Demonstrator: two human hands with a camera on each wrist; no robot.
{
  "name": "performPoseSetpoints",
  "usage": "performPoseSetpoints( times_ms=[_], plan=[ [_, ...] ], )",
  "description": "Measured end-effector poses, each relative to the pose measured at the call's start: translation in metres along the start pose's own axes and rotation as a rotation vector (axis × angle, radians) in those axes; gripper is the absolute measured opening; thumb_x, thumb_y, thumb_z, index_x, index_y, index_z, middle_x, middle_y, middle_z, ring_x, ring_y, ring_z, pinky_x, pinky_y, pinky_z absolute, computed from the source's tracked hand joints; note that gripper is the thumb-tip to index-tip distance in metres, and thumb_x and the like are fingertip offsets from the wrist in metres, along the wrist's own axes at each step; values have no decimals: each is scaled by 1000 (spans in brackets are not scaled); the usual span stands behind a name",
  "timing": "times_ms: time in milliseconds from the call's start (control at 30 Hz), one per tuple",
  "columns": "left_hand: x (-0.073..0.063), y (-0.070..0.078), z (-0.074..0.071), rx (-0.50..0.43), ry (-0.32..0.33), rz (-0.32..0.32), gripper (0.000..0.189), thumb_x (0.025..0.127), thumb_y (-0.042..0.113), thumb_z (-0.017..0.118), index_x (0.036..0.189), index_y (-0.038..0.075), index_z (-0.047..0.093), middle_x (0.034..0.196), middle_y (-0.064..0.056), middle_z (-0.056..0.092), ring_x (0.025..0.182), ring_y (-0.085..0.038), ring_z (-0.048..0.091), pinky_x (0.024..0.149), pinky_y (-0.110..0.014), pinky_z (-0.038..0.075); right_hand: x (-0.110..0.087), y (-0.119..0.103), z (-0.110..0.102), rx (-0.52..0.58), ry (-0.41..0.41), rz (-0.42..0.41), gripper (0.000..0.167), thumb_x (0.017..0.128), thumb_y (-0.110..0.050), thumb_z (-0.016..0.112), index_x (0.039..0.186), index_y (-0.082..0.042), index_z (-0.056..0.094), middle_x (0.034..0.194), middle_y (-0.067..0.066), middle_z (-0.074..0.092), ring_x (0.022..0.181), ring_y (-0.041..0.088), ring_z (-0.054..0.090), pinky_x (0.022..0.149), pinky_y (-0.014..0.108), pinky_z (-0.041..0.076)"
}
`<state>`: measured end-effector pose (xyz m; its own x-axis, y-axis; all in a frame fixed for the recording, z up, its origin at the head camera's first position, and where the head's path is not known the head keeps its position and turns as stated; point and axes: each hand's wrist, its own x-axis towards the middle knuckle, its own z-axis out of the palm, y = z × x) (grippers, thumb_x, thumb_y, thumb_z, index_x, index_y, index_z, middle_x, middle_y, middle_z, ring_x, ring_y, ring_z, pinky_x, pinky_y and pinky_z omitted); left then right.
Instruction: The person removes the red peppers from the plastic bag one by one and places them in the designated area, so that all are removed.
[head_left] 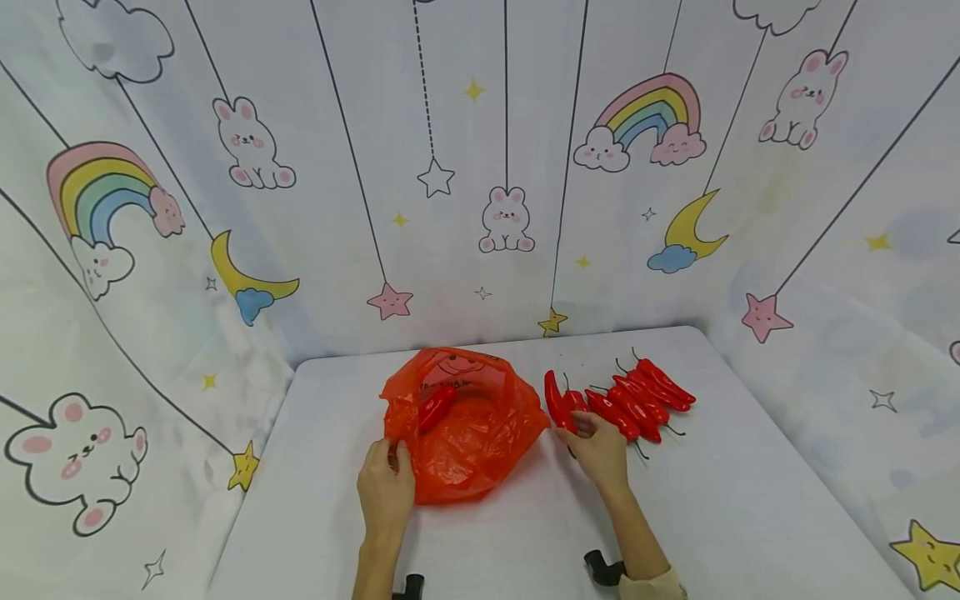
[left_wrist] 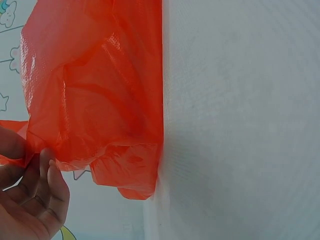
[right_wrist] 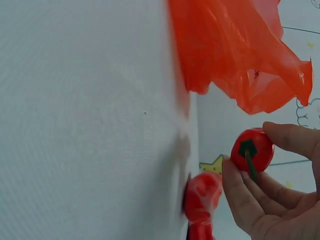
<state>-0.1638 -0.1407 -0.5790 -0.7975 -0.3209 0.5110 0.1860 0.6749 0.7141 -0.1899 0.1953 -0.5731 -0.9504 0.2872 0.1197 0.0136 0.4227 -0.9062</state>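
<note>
A thin red plastic bag (head_left: 468, 454) stands with its mouth spread open, one red chili pepper (head_left: 437, 407) showing inside it at the left. My left hand (head_left: 386, 483) pinches the near left edge of the bag; in the left wrist view the thumb and fingers (left_wrist: 52, 175) grip the film. My right hand (head_left: 597, 450), just right of the bag, pinches another red chili pepper (right_wrist: 254, 147) between thumb and fingers. Its green stem end faces the right wrist camera, and in the head view its tip points away from me.
Several more red chili peppers (head_left: 633, 404) lie in a slanting row on the white table (head_left: 735, 517), right of the bag. A cloth backdrop (head_left: 337, 208) with cartoon prints rises behind and at both sides. Dark wrist mounts (head_left: 604, 568) show near both forearms.
</note>
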Motion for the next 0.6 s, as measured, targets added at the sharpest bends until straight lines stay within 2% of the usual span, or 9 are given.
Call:
performPoseSetpoints(
  times_ms=[267,600],
  plan=[
    [0,-1,0,-10,3,8,8,99,6,68,93,2,66,81,-3,57,69,-16,53,61,-29,52,-2,6,-1,-103,-2,22,49,88,-21,84,129,1,69,112,22,75,97,36,74,76,43,63],
    [1,-1,1,-7,13,11,7,98,5,68,92,2,66,79,-3,56,68,-16,52,60,-28,51,3,15,-3,-221,58,27,50,85,-25,87,127,-1,71,110,18,76,98,34,70,78,45,62]
  ],
)
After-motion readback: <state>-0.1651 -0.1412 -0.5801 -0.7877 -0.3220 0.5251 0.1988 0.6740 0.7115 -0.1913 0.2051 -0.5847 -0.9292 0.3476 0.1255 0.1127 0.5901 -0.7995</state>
